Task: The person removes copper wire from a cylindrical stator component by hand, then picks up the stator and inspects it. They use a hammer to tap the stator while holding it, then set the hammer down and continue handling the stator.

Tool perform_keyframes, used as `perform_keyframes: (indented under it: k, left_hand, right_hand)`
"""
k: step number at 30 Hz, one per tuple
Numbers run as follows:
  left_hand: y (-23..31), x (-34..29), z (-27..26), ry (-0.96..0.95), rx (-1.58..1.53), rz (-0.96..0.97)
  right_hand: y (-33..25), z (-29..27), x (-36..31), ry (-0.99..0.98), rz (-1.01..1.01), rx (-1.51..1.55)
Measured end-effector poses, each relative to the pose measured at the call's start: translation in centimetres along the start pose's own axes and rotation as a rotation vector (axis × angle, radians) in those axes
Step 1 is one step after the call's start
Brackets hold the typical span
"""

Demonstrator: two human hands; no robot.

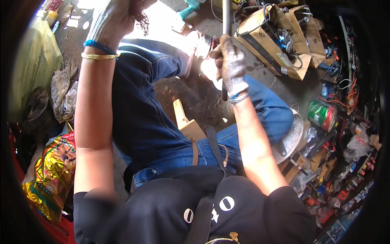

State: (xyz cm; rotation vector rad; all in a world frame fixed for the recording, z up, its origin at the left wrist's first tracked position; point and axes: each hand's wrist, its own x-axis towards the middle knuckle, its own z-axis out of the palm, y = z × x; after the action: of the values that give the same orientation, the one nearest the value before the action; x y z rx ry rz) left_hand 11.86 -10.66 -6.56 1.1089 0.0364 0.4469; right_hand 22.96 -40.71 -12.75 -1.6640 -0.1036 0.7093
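My right hand [231,61], in a dirty white knitted glove, is closed around a grey rod [226,18]. The rod stands almost upright in the picture and runs out past the top edge, and its lower end shows below my fist. Just left of that hand is a round metal part [205,45], half lost in glare. My left hand [118,20], also gloved, reaches up to the top edge above my left knee. Its fingers are dark and cut off there, so what they hold, if anything, cannot be made out.
An open cardboard box [264,46] with cables and tools lies at the upper right. A teal tool [189,8] rests on the floor at the top. Between my legs is a piece of wood [191,128]. Plastic bags [38,65] crowd the left; a green tin [321,114] and loose parts, the right.
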Motion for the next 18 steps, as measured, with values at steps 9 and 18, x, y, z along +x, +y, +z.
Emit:
perform_keyframes:
  k: [9,18]
  left_hand:
    - [-0.4,0.0,-1.4,0.011,-0.096,-0.004]
    - [-0.3,1.9,0.5,0.099,-0.373,-0.15]
  right_hand:
    - [3.8,-0.6,-2.0,0.139,0.088,-0.045]
    - [-1.5,-2.6,-2.1,0.121,0.094,-0.258]
